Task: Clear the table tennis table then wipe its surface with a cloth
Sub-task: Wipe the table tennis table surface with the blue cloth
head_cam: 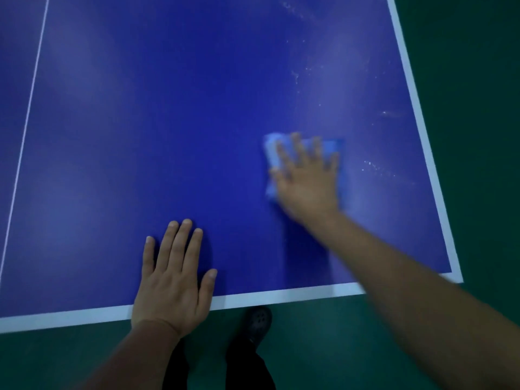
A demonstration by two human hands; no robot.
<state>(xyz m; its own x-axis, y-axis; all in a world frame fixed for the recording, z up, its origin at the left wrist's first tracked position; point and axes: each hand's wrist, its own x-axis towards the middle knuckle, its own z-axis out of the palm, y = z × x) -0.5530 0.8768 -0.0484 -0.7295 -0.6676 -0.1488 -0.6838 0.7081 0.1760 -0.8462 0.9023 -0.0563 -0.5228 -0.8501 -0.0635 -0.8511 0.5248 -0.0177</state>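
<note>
The blue table tennis table point(157, 130) with white edge lines fills most of the view. My right hand point(308, 178) presses flat, fingers spread, on a light blue cloth point(271, 149) lying on the table's right part; the hand is motion-blurred. My left hand point(173, 280) rests flat on the table near its front edge, fingers straight and holding nothing. White dusty smears point(375, 166) show on the surface to the right of the cloth and further back.
The table's front edge point(253, 299) and right edge point(422, 122) border a dark green floor point(478, 108). A dark shoe point(259, 322) and trouser legs show below the front edge. A thin white centre line point(28, 114) runs on the left.
</note>
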